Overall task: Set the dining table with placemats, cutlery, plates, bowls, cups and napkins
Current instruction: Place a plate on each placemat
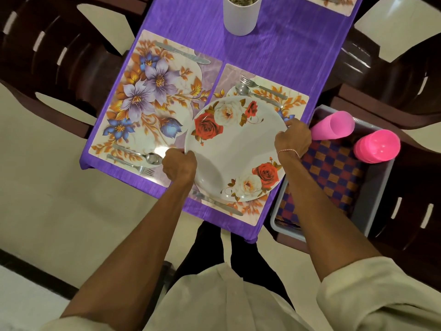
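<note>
Head cam looks straight down and I've got the plate (235, 149) over the right placemat (296, 101), dead centre of the view. It's round, so there's no real long axis, but the rose sprays sit at about 10 and 5 o'clock on its face. The left hand (179, 166) is curled round the rim at 8 o'clock and the right hand (293, 139) is clamped on the rim at 3 o'clock. Can't tell if the plate is resting on the mat or just above it. At 12 o'clock from the plate, a fork (262, 87) and spoon (257, 95) lie side by side, heads toward 10, handles toward 4. A knife (219, 203) peeks out at 6 o'clock on the same slant. The left placemat (148, 99) at 9 o'clock has its own cutlery. The grey tub (372, 206) at 3 o'clock holds checked cloth (334, 173), a pink cup (334, 126) lying on its side with the mouth toward 3, and a stack of pink cups (377, 145) with the mouth up.
</note>
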{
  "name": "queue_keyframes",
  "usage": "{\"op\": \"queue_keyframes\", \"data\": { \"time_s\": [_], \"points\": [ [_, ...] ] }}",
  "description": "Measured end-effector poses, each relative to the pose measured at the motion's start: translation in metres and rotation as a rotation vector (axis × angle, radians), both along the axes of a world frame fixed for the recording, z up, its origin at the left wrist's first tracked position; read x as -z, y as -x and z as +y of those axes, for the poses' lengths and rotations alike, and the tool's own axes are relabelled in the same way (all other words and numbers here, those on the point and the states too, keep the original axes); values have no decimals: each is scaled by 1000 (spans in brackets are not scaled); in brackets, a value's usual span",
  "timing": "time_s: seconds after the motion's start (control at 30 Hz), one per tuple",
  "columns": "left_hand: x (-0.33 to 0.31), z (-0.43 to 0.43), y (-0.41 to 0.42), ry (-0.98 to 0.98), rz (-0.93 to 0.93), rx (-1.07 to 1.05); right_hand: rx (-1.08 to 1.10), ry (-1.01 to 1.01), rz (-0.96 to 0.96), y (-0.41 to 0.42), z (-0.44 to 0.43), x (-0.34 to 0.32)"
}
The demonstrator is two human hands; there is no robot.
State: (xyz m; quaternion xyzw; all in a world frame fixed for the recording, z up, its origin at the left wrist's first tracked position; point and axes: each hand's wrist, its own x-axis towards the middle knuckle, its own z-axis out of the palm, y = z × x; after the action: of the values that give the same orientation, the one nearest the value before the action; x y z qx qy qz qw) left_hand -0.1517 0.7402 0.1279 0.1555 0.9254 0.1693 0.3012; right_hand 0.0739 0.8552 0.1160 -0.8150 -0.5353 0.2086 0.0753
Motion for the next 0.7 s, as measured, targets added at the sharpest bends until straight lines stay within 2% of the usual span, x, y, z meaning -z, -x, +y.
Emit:
{"op": "queue_keyframes", "data": {
  "time_s": [0.23, 0.43, 0.7],
  "points": [
    [-8, -3, 4, -74, -3, -31, 54, -17, 124, -5, -5, -16],
    [-43, -8, 22, -184, 19, -122, 63, -13, 241, 0, -5, -46],
    [-79, -5, 99, -310, 67, -210, 26, -70, 364, 78, 24, -96]
  ]
}}
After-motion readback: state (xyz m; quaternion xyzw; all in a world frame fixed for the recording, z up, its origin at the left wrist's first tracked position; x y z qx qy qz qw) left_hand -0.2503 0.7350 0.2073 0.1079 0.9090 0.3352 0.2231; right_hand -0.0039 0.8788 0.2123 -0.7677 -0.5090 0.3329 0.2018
